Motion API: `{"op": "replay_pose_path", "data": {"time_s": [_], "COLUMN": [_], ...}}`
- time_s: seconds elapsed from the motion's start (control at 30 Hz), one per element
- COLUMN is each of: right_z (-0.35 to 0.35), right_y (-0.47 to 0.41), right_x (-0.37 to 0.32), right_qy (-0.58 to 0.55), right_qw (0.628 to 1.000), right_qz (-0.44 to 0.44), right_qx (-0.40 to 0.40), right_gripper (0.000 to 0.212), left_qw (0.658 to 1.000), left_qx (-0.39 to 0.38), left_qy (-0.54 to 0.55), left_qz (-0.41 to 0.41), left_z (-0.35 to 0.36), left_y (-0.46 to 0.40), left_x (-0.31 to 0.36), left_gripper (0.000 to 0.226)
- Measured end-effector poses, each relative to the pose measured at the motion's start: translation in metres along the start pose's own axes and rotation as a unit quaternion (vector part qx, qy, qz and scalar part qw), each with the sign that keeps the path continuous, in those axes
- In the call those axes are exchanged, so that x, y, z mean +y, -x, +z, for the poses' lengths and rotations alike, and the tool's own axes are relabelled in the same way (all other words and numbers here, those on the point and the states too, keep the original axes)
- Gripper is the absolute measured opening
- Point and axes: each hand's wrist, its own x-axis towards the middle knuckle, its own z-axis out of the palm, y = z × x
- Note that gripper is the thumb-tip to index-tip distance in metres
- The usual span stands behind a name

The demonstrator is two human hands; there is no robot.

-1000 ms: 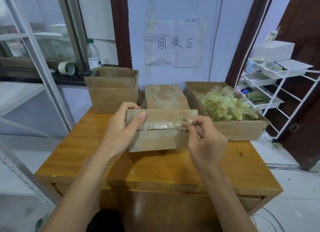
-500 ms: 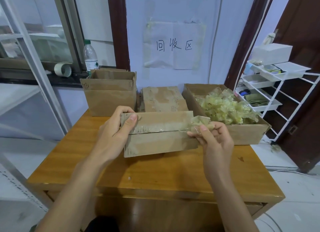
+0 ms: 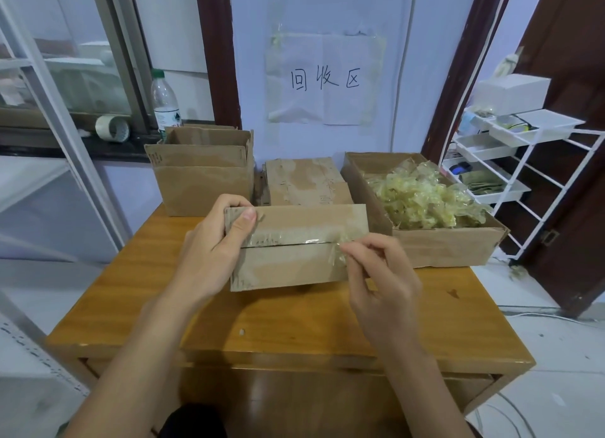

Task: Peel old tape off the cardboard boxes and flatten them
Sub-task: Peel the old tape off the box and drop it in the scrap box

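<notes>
A small closed cardboard box (image 3: 294, 264) is held above the wooden table (image 3: 294, 326), its taped seam facing me. My left hand (image 3: 212, 254) grips its left end, thumb on the top face. Clear tape (image 3: 294, 236) runs along the seam. My right hand (image 3: 379, 274) pinches the crumpled, lifted end of that tape at the box's right edge. Behind stand an open cardboard box (image 3: 199, 172) at the left and a stack of flattened cardboard (image 3: 304, 182) in the middle.
A long cardboard box (image 3: 451, 248) at the right holds a heap of peeled yellowish tape (image 3: 425, 198). A white wire rack (image 3: 523, 176) stands right of the table. A water bottle (image 3: 165, 104) and a tape roll (image 3: 113, 128) sit on the sill.
The box has been lowered and turned a little. My right hand has shifted down along the box's right edge, still pinching the tape end.
</notes>
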Motion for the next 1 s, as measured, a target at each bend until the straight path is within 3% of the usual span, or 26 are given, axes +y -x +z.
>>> {"op": "replay_pose_path", "data": {"time_s": [0.17, 0.27, 0.33, 0.57, 0.87, 1.0], "right_z": [0.006, 0.006, 0.009, 0.013, -0.005, -0.006], "right_y": [0.013, 0.015, 0.016, 0.011, -0.003, -0.004], "right_x": [0.0, -0.003, -0.005, -0.002, 0.0, -0.004], "right_qy": [-0.004, -0.004, 0.022, 0.021, -0.053, -0.128], "right_qw": [0.999, 0.996, 0.996, 0.997, 0.979, 0.949], "right_qz": [0.017, 0.039, 0.048, 0.068, 0.195, 0.283], "right_qx": [-0.033, -0.08, -0.075, 0.0, 0.023, 0.047], "right_gripper": [0.02, 0.046, 0.052, 0.012, 0.009, 0.012], "left_qw": [1.0, 1.0, 0.999, 0.998, 0.997, 0.997], "left_qx": [0.004, 0.006, 0.007, -0.011, -0.028, -0.029], "left_qy": [-0.018, -0.026, -0.029, -0.047, -0.041, -0.039], "left_qz": [0.004, 0.009, 0.013, 0.035, 0.055, 0.058], "left_z": [-0.001, -0.001, 0.0, -0.001, -0.004, -0.005], "left_y": [0.001, 0.001, 0.002, 0.002, 0.002, 0.001], "left_x": [-0.001, -0.001, -0.001, -0.001, -0.002, -0.003], "left_gripper": [0.041, 0.039, 0.037, 0.037, 0.043, 0.041]}}
